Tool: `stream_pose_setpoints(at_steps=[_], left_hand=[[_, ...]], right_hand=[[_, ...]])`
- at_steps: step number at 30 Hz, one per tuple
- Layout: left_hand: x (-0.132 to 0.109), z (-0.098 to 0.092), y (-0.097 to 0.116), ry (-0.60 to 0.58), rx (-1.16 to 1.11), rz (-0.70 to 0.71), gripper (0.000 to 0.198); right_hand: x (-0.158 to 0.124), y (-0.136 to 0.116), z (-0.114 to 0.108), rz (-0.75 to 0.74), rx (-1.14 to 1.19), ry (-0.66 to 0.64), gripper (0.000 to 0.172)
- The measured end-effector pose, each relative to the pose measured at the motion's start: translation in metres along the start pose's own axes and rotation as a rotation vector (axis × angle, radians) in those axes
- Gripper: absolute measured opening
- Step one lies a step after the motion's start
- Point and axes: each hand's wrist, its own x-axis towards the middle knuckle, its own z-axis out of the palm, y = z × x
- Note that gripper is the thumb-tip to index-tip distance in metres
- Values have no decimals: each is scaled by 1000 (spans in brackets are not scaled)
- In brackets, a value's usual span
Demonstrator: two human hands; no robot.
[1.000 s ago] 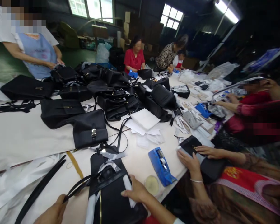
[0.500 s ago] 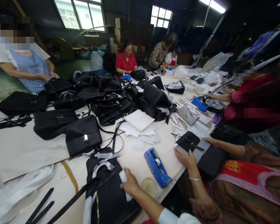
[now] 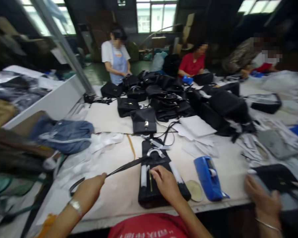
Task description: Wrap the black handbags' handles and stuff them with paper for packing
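A black backpack-like bag (image 3: 164, 200) lies flat on the table in front of me, with white wrapping on its handle and along both sides. My left hand (image 3: 90, 191), left of the bag, is closed around a black strap (image 3: 129, 164) that stretches taut from the bag's top. Over the bag's front, my right hand (image 3: 167, 182) has its fingers pinched at the upper end of a gold zipper (image 3: 151, 182). Whatever sits between those fingertips is too small to make out.
A blue tape dispenser (image 3: 208, 180) and a round tan disc (image 3: 194, 190) are right of the bag. White sheets (image 3: 197, 127) and piled black bags (image 3: 164, 89) lie beyond. White wrapping (image 3: 81, 168) covers the left side. A co-worker's hand (image 3: 263, 195) is at right.
The view has swung left. My left hand has come into sight holding the strap. My right hand has moved from the white piece at the bag's right side to the zipper.
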Motion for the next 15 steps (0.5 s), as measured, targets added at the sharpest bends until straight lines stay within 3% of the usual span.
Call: stream_pose_setpoints(at_steps=[3,5,7,10,13,15], left_hand=[[-6,22,-8,33,81,-13,58],[-15,38,-7,62,85,-8,63],[-29,58,-9,75,49,15,64],[-48,96,-25,57,-175,-12,68],[-53,126,-53,-1,-735,-48,63],[-48,133,-70,-139,-1134,-43,58]], right_hand=[[-7,-33,77,233,463,-501,41],[-10,-46,125,387,777,-612,49],[-6,-53,162,467,979,-568,48],[8,-56,191,537,1041,-420,44],[21,-55,194,517,1036,-354,46],[27,-55,190,463,1042,-368,47]])
